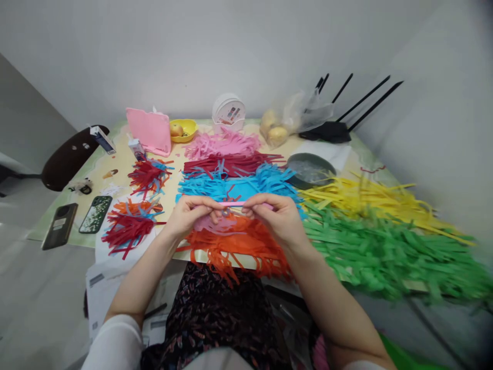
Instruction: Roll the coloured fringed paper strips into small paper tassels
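Pinched at its two ends, a thin pink-and-blue paper strip (231, 204) runs level between my left hand (195, 213) and my right hand (275, 213). Both hands are closed, thumbs against fingers. Beneath and behind them lies blue fringed paper (241, 186). Orange fringed paper (231, 242) is nearer to me, its ends hanging over the table edge, and a patch of pink paper (215, 224) shows between. Farther back are dark red paper strips (231, 164) and pink fringed paper (223, 145).
Mixed-colour tassels (131, 226) and two phones (59, 226) lie left. Yellow strips (370, 203) and green fringe (377, 246) cover the right side. Behind stand a dark bowl (311, 172), a black router (327, 132), a pink tablet case (149, 131) and a yellow bowl (188, 128).
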